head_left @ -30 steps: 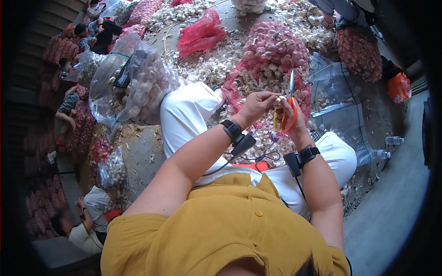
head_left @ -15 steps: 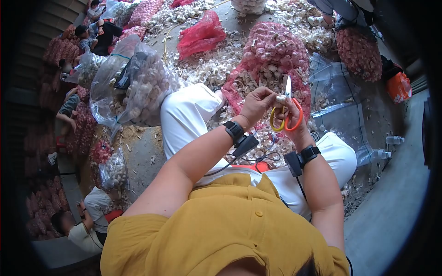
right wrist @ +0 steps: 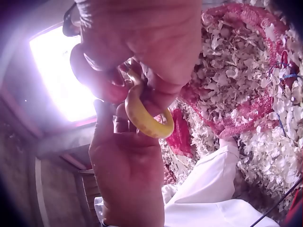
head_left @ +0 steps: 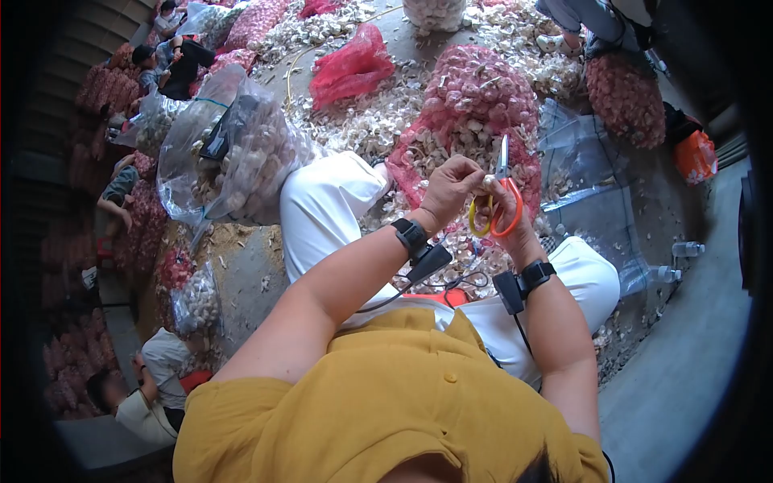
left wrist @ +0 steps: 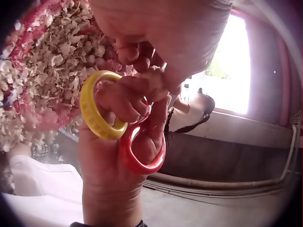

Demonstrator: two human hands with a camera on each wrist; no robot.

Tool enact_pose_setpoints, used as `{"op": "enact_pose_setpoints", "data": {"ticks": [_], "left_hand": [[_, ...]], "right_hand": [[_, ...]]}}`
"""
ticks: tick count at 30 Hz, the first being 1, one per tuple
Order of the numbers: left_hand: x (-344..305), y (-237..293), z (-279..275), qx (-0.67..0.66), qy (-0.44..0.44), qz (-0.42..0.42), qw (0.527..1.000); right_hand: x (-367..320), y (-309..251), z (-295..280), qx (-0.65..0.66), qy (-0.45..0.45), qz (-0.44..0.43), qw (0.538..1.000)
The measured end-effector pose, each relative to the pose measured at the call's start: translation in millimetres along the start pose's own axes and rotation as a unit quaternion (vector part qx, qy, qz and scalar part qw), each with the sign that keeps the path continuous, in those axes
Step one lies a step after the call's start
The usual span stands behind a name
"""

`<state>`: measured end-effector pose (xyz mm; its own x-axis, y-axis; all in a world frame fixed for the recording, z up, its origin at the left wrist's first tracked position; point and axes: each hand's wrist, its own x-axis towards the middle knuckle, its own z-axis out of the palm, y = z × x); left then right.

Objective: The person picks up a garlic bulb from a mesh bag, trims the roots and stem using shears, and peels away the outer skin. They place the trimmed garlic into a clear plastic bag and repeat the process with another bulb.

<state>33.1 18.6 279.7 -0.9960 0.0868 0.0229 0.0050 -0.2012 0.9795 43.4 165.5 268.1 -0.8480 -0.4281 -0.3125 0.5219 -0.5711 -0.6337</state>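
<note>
My right hand [head_left: 520, 227] has its fingers through the loops of a pair of scissors [head_left: 503, 161], one loop yellow [left wrist: 90, 106], the other orange-red. Its blades point away from me. A small pale garlic bulb [head_left: 488, 182] sits between both hands, at the right fingertips. My left hand [head_left: 444, 191] pinches it from the other side with thumb and fingers. In the left wrist view, the bulb [left wrist: 154, 79] shows between the two hands' fingers. The right wrist view shows the yellow loop beneath the right hand [right wrist: 142, 38]; the fingers hide the bulb there.
An open pink net sack [head_left: 483, 80] of garlic lies ahead, with loose skins around. A clear plastic bag [head_left: 258, 161] of bulbs stands left of the white-trousered knee [head_left: 322, 193]. Clear plastic sheeting [head_left: 596, 217] and bottles [head_left: 688, 249] lie right. Other people sit at far left.
The scissors' loops spread wider apart half a second ago and are closer together now. Both hands stay near the same place, with the left still at the bulb.
</note>
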Motion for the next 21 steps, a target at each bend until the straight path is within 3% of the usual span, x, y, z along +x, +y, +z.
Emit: {"op": "enact_pose_setpoints", "data": {"ticks": [3,4,7,9,11,12,13,15,16,21], "left_hand": [[2,7,-1,0.061,0.003,-0.032,0.998],[4,11,-2,0.014,0.011,-0.081,0.997],[3,11,-4,0.016,0.027,-0.105,0.994],[1,9,-5,0.044,0.027,-0.099,0.994],[1,3,-5,0.013,0.082,-0.070,0.994],[0,4,-11,-0.055,0.024,-0.133,0.989],[-1,3,-10,-0.056,0.025,-0.129,0.990],[-6,2,-5,-0.094,-0.082,-0.126,0.984],[-11,2,1,-0.031,-0.062,-0.094,0.993],[-6,11,-4,-0.072,-0.111,-0.099,0.986]], "right_hand": [[-2,1,0,0.026,0.000,-0.005,1.000],[-7,-4,6,0.004,-0.009,-0.007,1.000],[-5,-5,6,-0.024,-0.022,-0.005,0.999],[-3,-2,3,-0.025,-0.029,-0.004,0.999],[-4,0,7,-0.018,0.013,0.000,1.000],[-3,-1,6,-0.004,0.009,-0.001,1.000],[-2,-1,5,-0.006,0.006,-0.002,1.000],[1,2,-1,-0.002,-0.001,-0.035,0.999],[2,6,-3,-0.004,-0.001,-0.034,0.999],[1,6,-1,-0.046,-0.023,-0.119,0.992]]}}
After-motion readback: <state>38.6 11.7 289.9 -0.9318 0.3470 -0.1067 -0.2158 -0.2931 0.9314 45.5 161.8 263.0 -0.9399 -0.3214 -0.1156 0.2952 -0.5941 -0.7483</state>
